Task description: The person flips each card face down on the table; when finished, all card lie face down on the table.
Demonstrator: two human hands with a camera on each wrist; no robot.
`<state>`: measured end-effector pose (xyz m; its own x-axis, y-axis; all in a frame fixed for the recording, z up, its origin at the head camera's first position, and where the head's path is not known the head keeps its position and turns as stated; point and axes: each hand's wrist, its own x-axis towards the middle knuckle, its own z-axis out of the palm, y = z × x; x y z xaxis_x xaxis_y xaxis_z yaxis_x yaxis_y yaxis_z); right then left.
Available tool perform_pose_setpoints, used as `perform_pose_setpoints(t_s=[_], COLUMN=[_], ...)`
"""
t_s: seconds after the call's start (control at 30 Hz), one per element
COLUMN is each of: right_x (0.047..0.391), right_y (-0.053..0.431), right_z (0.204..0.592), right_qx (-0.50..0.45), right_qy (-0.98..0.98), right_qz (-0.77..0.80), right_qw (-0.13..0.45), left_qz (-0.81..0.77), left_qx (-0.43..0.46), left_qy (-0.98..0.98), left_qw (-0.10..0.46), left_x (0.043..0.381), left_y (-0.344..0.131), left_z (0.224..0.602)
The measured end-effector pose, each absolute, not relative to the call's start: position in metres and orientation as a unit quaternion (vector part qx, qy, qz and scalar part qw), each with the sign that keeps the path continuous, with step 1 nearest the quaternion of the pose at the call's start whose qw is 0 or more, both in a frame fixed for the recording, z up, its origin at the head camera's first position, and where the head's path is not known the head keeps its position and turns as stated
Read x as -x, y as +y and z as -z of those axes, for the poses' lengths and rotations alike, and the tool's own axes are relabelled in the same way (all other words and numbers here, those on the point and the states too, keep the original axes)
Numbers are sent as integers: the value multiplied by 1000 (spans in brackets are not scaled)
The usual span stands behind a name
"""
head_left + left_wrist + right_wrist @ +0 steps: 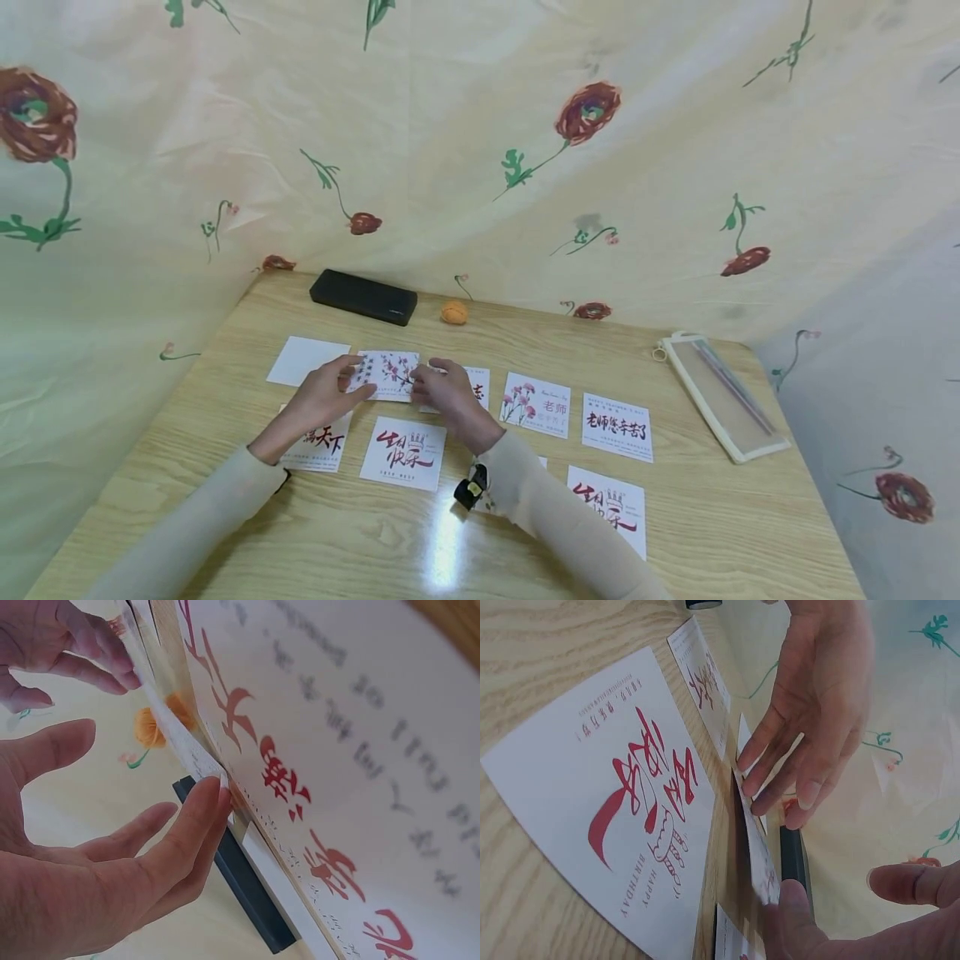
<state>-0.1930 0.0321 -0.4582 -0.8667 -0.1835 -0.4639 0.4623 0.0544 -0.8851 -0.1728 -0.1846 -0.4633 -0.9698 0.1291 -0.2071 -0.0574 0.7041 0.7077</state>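
Both hands hold a white greeting card (pixel 388 373) printed with pink blossom branches, in the back row of cards. My left hand (pixel 327 390) has its fingertips at the card's left edge. In the right wrist view, several of those left fingers (pixel 761 774) meet the card's edge, close over the table. My right hand (pixel 453 400) holds the card's right edge and partly covers the card behind it. Below lies a birthday card (pixel 403 452) with red lettering. Another red-lettered card (pixel 318 446) lies under the left forearm, partly hidden.
A black case (pixel 363 296) and an orange ball-like object (pixel 453 312) lie at the back. A blank white card (pixel 308 361) is at the left. Further right lie a carnation card (pixel 536 405), two red-lettered cards (pixel 617 427) and a clear zip pouch (pixel 723 396). A floral curtain (pixel 480 167) hangs behind.
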Motion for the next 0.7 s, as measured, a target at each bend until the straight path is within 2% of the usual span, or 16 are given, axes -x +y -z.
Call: perform_pose_setpoints(t_s=[0.23,0.7], right_x=[199,204], right_y=[37,30], right_z=[458,468], right_qx=[-84,-33], right_qy=[647,652], right_qz=[722,720], right_qw=[229,235], left_qz=[-393,-453], left_qx=[-11,-46], left_qy=[909,882], left_qw=[136,125], left_x=[170,169], left_y=[-181,-177], left_z=[460,463])
